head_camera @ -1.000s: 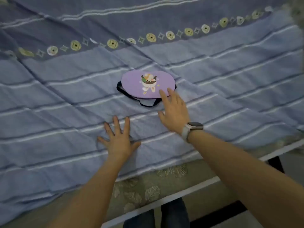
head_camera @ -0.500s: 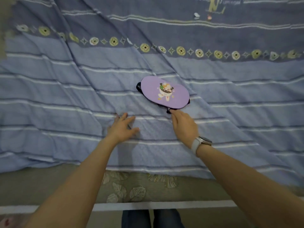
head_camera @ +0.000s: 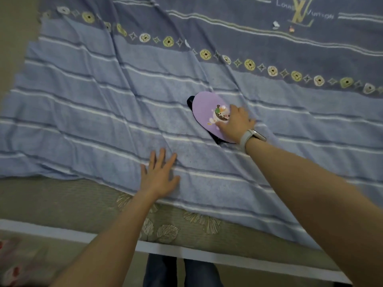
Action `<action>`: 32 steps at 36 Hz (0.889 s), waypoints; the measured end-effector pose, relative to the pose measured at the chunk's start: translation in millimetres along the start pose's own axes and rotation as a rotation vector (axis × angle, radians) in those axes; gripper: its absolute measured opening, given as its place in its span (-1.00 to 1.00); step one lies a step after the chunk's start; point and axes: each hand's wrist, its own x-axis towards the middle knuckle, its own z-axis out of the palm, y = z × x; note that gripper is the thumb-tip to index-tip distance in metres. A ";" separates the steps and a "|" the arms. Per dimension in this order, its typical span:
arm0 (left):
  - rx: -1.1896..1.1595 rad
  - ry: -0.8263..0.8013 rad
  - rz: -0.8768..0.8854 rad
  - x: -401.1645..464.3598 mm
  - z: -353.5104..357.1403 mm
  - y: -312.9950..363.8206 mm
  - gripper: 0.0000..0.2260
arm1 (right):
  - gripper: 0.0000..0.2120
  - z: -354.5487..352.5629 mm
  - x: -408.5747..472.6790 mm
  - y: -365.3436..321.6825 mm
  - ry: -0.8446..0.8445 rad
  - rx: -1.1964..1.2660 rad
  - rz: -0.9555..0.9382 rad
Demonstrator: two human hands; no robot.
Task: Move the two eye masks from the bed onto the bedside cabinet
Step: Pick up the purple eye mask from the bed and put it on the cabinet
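Observation:
A purple eye mask (head_camera: 204,107) with a cartoon print and a black strap lies on the blue striped blanket (head_camera: 107,112), right of centre. My right hand (head_camera: 235,123), with a watch on the wrist, rests on the mask's right half, thumb at its near edge and fingers over the far side. Whether the fingers have closed on it I cannot tell. My left hand (head_camera: 159,175) lies flat and spread on the blanket nearer the bed's edge, holding nothing. Only one mask shows. The bedside cabinet is out of view.
The blanket is wrinkled, with a band of flower motifs (head_camera: 248,64) running across its far part. A beige leaf-patterned mattress side (head_camera: 165,230) and a white bed rail (head_camera: 186,250) run along the near edge. My legs (head_camera: 180,274) stand below the rail.
My right hand has gone forward from just short of the mask onto it. The view has swung, so the mask sits further right. My left hand stays flat on the blanket.

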 end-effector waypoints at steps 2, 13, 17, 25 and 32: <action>-0.075 0.012 -0.016 -1.9 -2.4 0.3 -0.42 | -0.60 6.3 -17.5 -4.8 0.081 0.147 0.001; -0.668 0.193 0.102 -96.4 -40.3 40.2 -0.35 | -0.93 -19.8 -176.0 -25.3 -0.087 0.792 -0.030; -0.551 0.187 0.236 -135.7 -60.3 44.3 -0.20 | -0.91 -44.7 -224.2 -38.1 -0.305 0.737 -0.119; -0.746 0.155 0.151 -167.3 -72.4 48.3 -0.53 | -0.87 -56.7 -258.2 -51.2 -0.301 0.671 -0.219; -1.099 0.329 0.037 -182.9 -86.5 39.7 -0.73 | -0.84 -61.6 -273.8 -62.7 -0.167 0.567 -0.264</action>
